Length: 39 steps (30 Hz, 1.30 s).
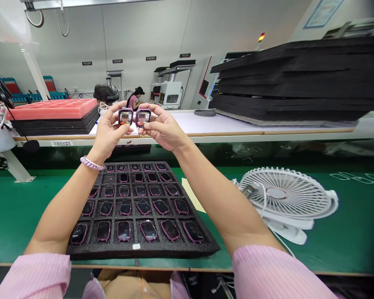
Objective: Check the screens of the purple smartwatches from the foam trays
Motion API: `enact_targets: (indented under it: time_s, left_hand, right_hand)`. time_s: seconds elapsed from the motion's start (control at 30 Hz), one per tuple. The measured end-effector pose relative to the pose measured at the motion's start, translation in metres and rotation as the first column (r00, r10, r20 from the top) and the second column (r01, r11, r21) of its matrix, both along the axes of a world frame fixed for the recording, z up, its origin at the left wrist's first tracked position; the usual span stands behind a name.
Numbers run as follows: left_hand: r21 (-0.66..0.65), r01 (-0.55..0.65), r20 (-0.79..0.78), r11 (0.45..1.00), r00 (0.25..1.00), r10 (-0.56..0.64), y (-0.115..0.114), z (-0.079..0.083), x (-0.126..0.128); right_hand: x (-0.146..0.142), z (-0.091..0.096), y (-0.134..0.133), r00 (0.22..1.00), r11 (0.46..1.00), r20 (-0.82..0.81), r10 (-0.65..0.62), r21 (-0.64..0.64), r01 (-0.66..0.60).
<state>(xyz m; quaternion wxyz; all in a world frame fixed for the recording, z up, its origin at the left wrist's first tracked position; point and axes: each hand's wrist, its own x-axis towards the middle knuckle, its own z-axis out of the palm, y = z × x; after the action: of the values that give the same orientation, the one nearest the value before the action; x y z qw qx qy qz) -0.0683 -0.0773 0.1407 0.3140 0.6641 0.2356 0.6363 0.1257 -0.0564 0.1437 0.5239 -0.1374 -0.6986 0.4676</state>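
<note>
My left hand (107, 131) is raised above the bench and pinches a small pink watch body (125, 116) with a lit screen. Right beside it, my right hand (163, 128) pinches a second pink watch body (142, 117), its screen also lit. The two watches are held side by side, almost touching, facing me. Below them on the green mat lies a black foam tray (137, 248) with several rows of pink watch bodies, screens dark, one per pocket.
A white desk fan (286, 199) lies tilted to the right of the tray, its cable trailing. A yellow paper (191, 193) pokes out beside the tray. Black foam stacks (299, 79) sit on the shelf behind, a pink foam sheet (52, 109) at left. Two people sit far back.
</note>
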Motion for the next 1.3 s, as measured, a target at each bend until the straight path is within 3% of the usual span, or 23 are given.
enact_targets:
  time_s: [0.37, 0.8, 1.03, 1.3]
  left_hand:
    - [0.003, -0.011, 0.008, 1.0, 1.0, 0.011, -0.002, -0.004, -0.002]
    - [-0.043, 0.021, 0.022, 0.999, 1.0, -0.02, -0.004, -0.03, -0.003]
    - [-0.075, 0.023, 0.035, 0.997, 0.999, -0.02, -0.001, -0.036, -0.005]
    - [-0.144, 0.043, 0.032, 0.989, 0.999, -0.039, -0.003, -0.037, -0.005]
  right_hand:
    - [0.002, -0.001, -0.006, 0.999, 0.999, 0.015, 0.035, 0.017, -0.036]
    - [-0.002, -0.024, -0.007, 0.997, 0.996, 0.007, 0.072, -0.045, -0.072]
    - [-0.006, -0.03, -0.005, 0.999, 0.997, 0.034, 0.032, -0.073, -0.029]
    - [-0.006, -0.037, 0.004, 0.998, 0.992, -0.006, 0.069, -0.101, -0.07]
